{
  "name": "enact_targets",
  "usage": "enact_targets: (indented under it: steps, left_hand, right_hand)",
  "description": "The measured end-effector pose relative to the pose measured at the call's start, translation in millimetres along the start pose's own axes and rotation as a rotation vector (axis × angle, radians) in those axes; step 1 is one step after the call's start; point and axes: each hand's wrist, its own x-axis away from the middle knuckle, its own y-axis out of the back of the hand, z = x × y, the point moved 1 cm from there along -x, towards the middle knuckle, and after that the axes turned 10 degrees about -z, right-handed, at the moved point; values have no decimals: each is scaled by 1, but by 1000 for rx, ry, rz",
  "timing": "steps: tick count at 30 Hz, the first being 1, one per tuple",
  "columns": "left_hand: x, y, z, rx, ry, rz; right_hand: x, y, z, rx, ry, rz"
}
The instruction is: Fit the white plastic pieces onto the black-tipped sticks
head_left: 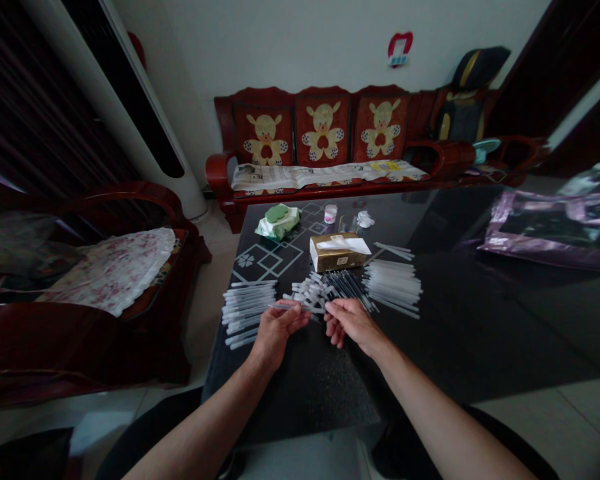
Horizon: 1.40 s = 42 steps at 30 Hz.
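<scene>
Held level over the front of the table is a slim, translucent pen (307, 309). My left hand (281, 325) is closed around its left part, thumb on top. At its right end my right hand (351, 323) pinches with thumb and forefinger; whether a separate small piece sits there is too small to tell. Just behind the hands lies a heap of short white caps (307, 288). Dark thin refills (347, 283) lie to the right of the heap. Farther right is a pile of frosted empty barrels (394, 283). Capped pens (247, 310) lie in a stack left of my left hand.
A gold tissue box (333, 258) stands behind the caps. Farther back are a green wipes pack (279, 222), a small pink-white cup (331, 213) and a crumpled tissue (365, 219). A purple-edged plastic bag (530, 250) lies on the right. A wooden sofa (230, 175) stands beyond.
</scene>
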Motion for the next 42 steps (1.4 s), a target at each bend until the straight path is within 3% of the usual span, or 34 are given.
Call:
enact_targets:
  steps: [6, 21, 28, 33, 35, 38, 42]
  left_hand:
    - [-1, 2, 2, -2, -4, -7]
    - [-2, 1, 2, 4, -8, 33]
    - [0, -1, -1, -5, -11, 62]
    - [-1, -2, -5, 8, -7, 68]
    - [-4, 0, -10, 20, -16, 15]
    - [-9, 6, -18, 53, -37, -98]
    - [-10, 9, -21, 63, -39, -136]
  right_hand:
    - [0, 1, 1, -27, 42, 28]
    - [5, -1, 4, 66, -38, 58]
    - [4, 4, 10, 68, 69, 68]
    - [-2, 12, 6, 142, 38, -27]
    - [-6, 25, 7, 227, 89, -156]
    - [-9, 42, 9, 540, 192, -329]
    - [-4, 39, 5, 942, 338, -337]
